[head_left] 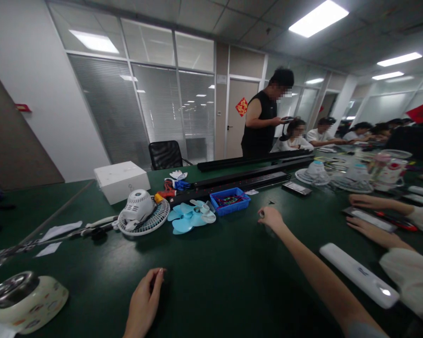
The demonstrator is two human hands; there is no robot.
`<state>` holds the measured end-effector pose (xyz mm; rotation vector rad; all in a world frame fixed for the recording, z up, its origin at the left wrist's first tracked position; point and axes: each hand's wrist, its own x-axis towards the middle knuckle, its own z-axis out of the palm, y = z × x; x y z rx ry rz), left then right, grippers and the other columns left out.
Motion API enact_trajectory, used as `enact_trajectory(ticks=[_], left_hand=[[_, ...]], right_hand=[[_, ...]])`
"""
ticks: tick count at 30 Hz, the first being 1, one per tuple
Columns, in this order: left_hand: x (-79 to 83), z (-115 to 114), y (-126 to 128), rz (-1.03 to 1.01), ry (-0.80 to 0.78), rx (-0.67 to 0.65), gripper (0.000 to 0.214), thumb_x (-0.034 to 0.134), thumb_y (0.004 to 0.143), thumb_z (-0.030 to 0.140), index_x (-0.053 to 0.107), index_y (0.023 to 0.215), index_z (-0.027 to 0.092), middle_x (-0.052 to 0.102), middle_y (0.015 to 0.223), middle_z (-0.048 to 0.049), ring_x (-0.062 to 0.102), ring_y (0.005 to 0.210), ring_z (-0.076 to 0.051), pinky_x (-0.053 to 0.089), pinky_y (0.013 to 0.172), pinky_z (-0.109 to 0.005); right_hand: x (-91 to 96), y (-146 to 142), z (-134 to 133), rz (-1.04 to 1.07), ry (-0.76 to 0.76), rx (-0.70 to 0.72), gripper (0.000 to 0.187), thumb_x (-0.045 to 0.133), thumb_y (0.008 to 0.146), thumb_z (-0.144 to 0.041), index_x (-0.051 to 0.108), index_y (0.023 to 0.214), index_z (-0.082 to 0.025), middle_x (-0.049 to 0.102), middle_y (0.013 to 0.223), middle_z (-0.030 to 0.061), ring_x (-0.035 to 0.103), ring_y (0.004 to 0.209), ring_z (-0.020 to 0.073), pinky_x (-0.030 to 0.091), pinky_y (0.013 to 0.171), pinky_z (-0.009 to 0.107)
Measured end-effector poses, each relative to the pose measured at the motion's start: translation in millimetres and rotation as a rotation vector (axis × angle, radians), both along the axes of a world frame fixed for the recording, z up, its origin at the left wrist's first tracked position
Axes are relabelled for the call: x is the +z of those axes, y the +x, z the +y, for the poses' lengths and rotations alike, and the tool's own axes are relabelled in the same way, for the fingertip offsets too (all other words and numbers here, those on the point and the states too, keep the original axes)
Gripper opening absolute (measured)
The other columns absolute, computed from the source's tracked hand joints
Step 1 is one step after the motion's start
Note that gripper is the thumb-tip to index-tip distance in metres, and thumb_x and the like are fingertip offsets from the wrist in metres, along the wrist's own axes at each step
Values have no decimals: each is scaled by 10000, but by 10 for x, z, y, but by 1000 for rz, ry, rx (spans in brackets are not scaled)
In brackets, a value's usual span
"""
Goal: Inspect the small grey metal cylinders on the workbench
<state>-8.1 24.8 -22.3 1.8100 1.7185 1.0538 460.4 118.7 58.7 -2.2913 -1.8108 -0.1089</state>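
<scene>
My left hand (144,303) rests at the near edge of the table, its fingers curled in and the thumb lying close along them; nothing shows in it. Farther forward, my right hand (274,219) reaches over the table with thumb and forefinger pinched together. Whatever sits in that pinch is too small or hidden to name. A small dark piece (271,202) lies just beyond the right hand. Left of it stands a blue plastic tray (245,203) holding coloured wires. Light blue fan blades (181,225) lie beside the tray, near a white fan guard with its motor housing (141,206).
A white box (121,180), a drill (165,188) and long black rails (232,184) lie toward the back. A patterned cream appliance base (38,303) stands at left. On the right, a long white casing (359,274) lies near a co-worker's hands (370,218).
</scene>
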Motion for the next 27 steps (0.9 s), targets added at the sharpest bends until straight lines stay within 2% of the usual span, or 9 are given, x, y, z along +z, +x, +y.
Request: enact_trajectory(ticks=[2, 4, 8, 11, 14, 18, 23, 27], left_hand=[[-5, 10, -5, 0, -2, -4, 489, 415, 840, 620, 658, 976, 218, 735, 878, -47, 694, 785, -233, 551, 696, -313], [-7, 21, -7, -1, -10, -16, 485, 434, 830, 625, 658, 975, 221, 733, 875, -42, 691, 772, -228, 553, 685, -308], [9, 13, 8, -15, -17, -66, 487, 486, 805, 637, 658, 989, 221, 722, 929, -41, 683, 802, -221, 559, 711, -313], [38, -30, 32, -8, 31, -92, 501, 536, 782, 632, 657, 1034, 216, 709, 928, -44, 672, 822, -221, 558, 732, -322], [58, -56, 63, -2, 137, -107, 521, 574, 767, 617, 648, 1084, 211, 695, 956, -58, 656, 876, -234, 549, 776, -348], [69, -7, 134, -10, 224, -134, 512, 587, 775, 589, 642, 1114, 209, 686, 1007, -79, 642, 911, -249, 542, 804, -384], [124, 89, 267, 11, 233, -236, 387, 577, 806, 549, 710, 987, 234, 689, 1009, -74, 629, 954, -244, 526, 861, -386], [190, 114, 348, 12, 221, -255, 362, 576, 814, 543, 726, 942, 239, 705, 944, -70, 626, 909, -238, 525, 834, -378]], right_hand=[[69, -119, -61, 12, 45, 46, 303, 725, 678, -247, 707, 976, -197, 720, 926, 105, 686, 870, 233, 507, 743, 309], [142, -362, -133, 32, 84, 133, 314, 702, 716, -289, 698, 1022, -217, 717, 959, 91, 674, 910, 228, 494, 806, 324], [196, -1145, -303, 114, 53, 432, 421, 755, 660, -401, 681, 1067, -319, 710, 1004, 1, 658, 938, 190, 478, 847, 292], [113, -1771, -405, 256, -73, 712, 582, 792, 590, -448, 645, 1134, -306, 708, 964, 2, 665, 878, 207, 498, 772, 314], [-55, -2217, -461, 363, -153, 859, 659, 800, 568, -449, 608, 1178, -290, 701, 925, -1, 664, 833, 201, 497, 718, 302], [-312, -2473, -525, 554, -140, 905, 638, 809, 552, -368, 616, 1151, -268, 682, 890, -12, 638, 730, 150, 475, 654, 252], [-591, -2555, -620, 912, -111, 772, 502, 772, 572, -234, 622, 1049, -198, 645, 867, -12, 546, 602, 81, 431, 547, 203], [-731, -2600, -651, 1089, -111, 718, 470, 744, 589, -184, 582, 1030, -185, 599, 776, -40, 506, 586, 71, 391, 519, 186]])
